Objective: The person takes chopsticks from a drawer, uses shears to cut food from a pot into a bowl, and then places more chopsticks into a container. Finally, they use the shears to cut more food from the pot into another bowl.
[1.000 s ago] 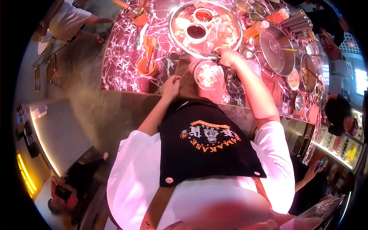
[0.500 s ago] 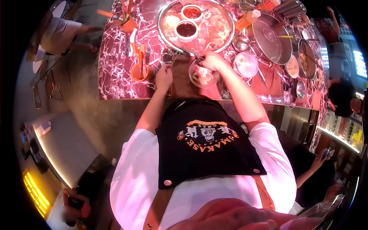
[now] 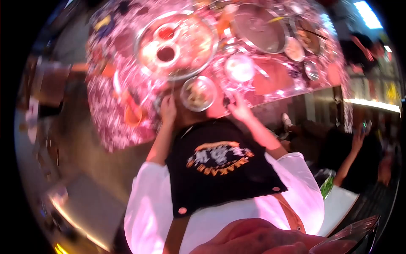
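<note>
A clear bowl of pale food (image 3: 198,94) stands between my hands near the table's front edge. My left hand (image 3: 168,109) is closed just left of it; whatever it may hold is too blurred to tell. To the right of the bowl, apart from it, my right hand (image 3: 239,108) is closed around a small dark object (image 3: 227,101) that I cannot make out. Behind the bowl lies a large round tray (image 3: 192,75), on which sit a small bowl of red sauce (image 3: 165,32) and one of dark sauce (image 3: 165,53).
A large metal pot (image 3: 260,29) stands at the back right, near a white bowl (image 3: 240,67) and a plate of food (image 3: 294,48). An orange utensil holder (image 3: 133,115) is at the front left. Another person's arm (image 3: 354,148) shows at the far right.
The view has turned and blurred, and the table appears tilted. My right hand has moved from above the clear bowl to its right side, with the dark object. My left hand stays left of the bowl.
</note>
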The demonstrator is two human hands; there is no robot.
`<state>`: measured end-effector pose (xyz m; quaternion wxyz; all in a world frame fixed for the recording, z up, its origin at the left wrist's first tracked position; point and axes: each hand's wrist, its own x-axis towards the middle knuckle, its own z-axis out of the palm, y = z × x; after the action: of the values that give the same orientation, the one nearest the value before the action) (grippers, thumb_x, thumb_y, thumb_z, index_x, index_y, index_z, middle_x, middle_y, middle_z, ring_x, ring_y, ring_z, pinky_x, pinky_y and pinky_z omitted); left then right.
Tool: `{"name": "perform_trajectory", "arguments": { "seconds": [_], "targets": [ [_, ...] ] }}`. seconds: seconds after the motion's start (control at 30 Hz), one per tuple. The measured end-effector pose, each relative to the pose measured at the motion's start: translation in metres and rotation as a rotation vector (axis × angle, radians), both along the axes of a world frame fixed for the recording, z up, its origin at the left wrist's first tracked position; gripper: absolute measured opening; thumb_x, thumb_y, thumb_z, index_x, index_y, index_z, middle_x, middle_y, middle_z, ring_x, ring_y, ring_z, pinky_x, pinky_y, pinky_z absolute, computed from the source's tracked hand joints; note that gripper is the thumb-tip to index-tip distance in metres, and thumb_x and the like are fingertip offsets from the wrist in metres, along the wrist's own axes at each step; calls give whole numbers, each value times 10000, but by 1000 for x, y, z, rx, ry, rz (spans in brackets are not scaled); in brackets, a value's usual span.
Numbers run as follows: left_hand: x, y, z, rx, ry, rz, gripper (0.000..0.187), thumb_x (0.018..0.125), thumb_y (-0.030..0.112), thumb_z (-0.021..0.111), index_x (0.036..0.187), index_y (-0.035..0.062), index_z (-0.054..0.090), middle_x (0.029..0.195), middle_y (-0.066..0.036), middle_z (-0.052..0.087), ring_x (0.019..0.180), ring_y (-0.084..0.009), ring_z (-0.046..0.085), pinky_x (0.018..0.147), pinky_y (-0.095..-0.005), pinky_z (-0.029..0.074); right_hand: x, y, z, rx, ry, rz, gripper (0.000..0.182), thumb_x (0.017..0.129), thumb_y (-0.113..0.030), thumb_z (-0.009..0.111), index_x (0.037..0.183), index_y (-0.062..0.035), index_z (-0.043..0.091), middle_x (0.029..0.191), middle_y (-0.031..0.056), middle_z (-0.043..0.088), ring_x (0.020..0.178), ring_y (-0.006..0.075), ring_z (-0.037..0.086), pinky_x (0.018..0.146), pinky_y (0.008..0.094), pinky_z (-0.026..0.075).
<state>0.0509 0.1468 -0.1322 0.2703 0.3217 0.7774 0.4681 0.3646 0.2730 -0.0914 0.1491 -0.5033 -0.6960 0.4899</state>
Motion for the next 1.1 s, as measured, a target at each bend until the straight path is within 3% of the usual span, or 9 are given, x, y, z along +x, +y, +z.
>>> {"name": "perform_trajectory", "arguments": {
  "seconds": [0.1, 0.17, 0.27, 0.4, 0.47, 0.57, 0.73, 0.9, 1.1],
  "targets": [
    [8, 8, -1, -2, 86, -67, 375, 978, 340, 488, 1091, 22, 652, 1044, -164, 664, 985, -280, 622, 859, -373, 480, -18, -14, 7, 179, 11, 55, 422, 813, -99, 580, 1230, -55, 533, 904, 92, 582, 839, 175, 580, 717, 335, 490],
    [-1, 3, -65, 80, -1, -10, 392, 982, 337, 491, 1126, -5, 617, 1069, -173, 655, 976, -280, 625, 848, -371, 489, -16, -23, 1, 237, -31, 11, 538, 786, -97, 610, 1304, -97, 466, 900, 122, 584, 802, 246, 602, 716, 372, 494],
    [-2, -4, -28, -113, -84, -60, 381, 988, 325, 489, 1131, -12, 595, 1040, -166, 663, 971, -286, 626, 863, -381, 486, -21, -29, -6, 163, -19, 39, 673, 781, -111, 602, 1417, -148, 386, 1061, 228, 606, 967, 367, 630, 814, 439, 503],
    [7, 0, -21, -58, 179, -66, 389, 1000, 328, 456, 1185, 16, 598, 1103, -175, 661, 1045, -289, 622, 908, -376, 478, -20, -32, -14, 329, 49, -7, 566, 815, -133, 602, 1359, -123, 444, 886, 153, 618, 823, 308, 646, 735, 424, 517],
    [4, 8, -34, -62, 162, -119, 458, 982, 382, 470, 1267, 41, 581, 1189, -173, 643, 1118, -325, 598, 952, -383, 463, -12, -11, -61, -250, 349, -6, 434, 840, -133, 591, 1266, -75, 524, 892, 137, 629, 802, 287, 641, 736, 405, 524],
    [4, 11, 18, -136, 103, -81, 337, 958, 324, 514, 1085, 56, 675, 1012, -198, 679, 963, -353, 651, 842, -409, 497, -16, -7, 2, 267, 148, 27, 400, 816, -47, 557, 1214, -32, 538, 993, 144, 630, 845, 242, 629, 749, 378, 519],
    [-28, 22, 54, -143, 194, -71, 258, 894, 225, 540, 1034, 71, 693, 993, -191, 682, 963, -370, 643, 840, -438, 506, -7, 8, 26, -30, 182, -4, 562, 810, 95, 580, 1333, -88, 486, 1011, 92, 646, 924, 140, 617, 838, 276, 480],
    [-54, 71, 99, -519, 431, -220, 262, 859, 223, 530, 1027, 137, 712, 1017, -139, 697, 942, -347, 659, 832, -435, 522, -16, 21, 50, 5, 46, 60, 526, 814, 68, 591, 1314, -73, 508, 1081, 121, 656, 959, 166, 635, 843, 280, 482],
    [-44, 114, 22, -416, 200, -167, 261, 858, 238, 535, 1025, 147, 714, 1021, -134, 699, 953, -328, 662, 836, -438, 524, -34, 45, 53, 131, -121, 158, 518, 790, -59, 640, 1291, -121, 525, 1046, 173, 666, 968, 286, 664, 856, 361, 498]
  ]
}}
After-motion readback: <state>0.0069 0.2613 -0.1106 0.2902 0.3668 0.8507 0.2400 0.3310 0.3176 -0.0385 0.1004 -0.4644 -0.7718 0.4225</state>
